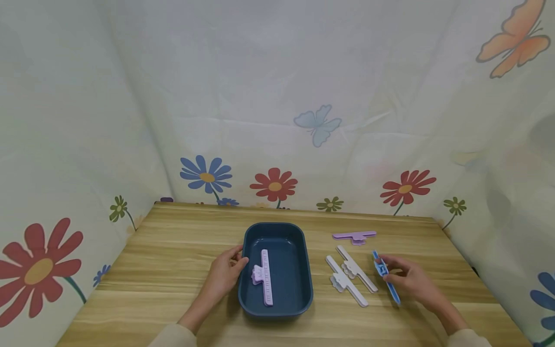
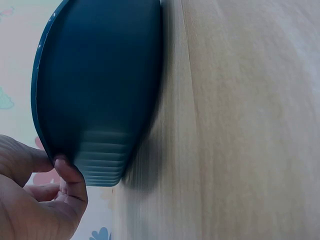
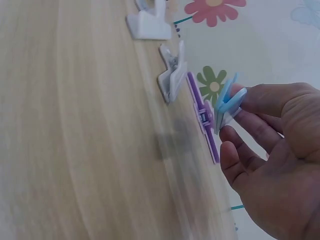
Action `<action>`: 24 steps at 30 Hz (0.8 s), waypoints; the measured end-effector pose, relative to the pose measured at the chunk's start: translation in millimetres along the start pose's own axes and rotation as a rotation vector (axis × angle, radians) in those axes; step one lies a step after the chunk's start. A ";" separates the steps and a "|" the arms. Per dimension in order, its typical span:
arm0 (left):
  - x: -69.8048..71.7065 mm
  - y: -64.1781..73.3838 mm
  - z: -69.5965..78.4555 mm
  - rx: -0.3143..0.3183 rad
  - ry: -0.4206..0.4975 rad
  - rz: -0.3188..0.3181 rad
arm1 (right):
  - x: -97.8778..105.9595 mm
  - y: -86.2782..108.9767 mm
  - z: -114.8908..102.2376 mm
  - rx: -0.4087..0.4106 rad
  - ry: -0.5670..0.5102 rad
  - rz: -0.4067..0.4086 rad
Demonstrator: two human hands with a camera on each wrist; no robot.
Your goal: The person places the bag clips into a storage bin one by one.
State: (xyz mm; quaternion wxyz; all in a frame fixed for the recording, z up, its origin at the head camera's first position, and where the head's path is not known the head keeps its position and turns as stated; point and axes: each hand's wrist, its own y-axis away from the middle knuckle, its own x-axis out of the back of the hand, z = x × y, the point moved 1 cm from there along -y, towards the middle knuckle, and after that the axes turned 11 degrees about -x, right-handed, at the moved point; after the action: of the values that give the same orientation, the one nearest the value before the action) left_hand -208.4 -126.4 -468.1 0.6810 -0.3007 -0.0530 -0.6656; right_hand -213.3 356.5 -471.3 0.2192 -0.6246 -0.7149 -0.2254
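Observation:
My left hand point(image 1: 224, 273) grips the left rim of a dark blue plastic bin point(image 1: 307, 270), thumb at the edge and fingers against the outer wall. Inside the bin lies one light purple bag clip point(image 1: 267, 279), lengthwise along its floor. On the right, my right hand point(image 1: 412, 280) pinches a blue bag clip point(image 1: 392, 289) by its middle; the right wrist view shows the blue clip point(image 3: 230, 102) end-on between thumb and fingers, above the table. Two white bag clips point(image 1: 353, 286) point(image 1: 362, 272) lie slanted between the bin and my right hand. Behind them rests a purple bag clip point(image 1: 347, 235).
The wooden table point(image 1: 173, 241) carries all of these. A pale cloth point(image 1: 243, 96) printed with flowers and butterflies hangs behind the table's back edge and along both sides.

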 end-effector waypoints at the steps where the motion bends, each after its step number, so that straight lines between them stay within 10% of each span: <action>1: 0.2 -0.1 0.0 -0.006 -0.002 0.002 | 0.5 0.2 -0.8 -0.010 -0.022 -0.002; 24: -0.8 -0.6 -1.4 -0.008 0.001 0.013 | 17.9 4.0 -36.5 -0.035 -0.264 -0.016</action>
State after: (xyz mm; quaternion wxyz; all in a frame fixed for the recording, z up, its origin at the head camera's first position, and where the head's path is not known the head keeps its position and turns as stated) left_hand -209.6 -126.3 -469.4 0.6841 -0.3037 -0.0480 -0.6614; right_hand -210.4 349.5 -431.2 0.1103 -0.6470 -0.7383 -0.1554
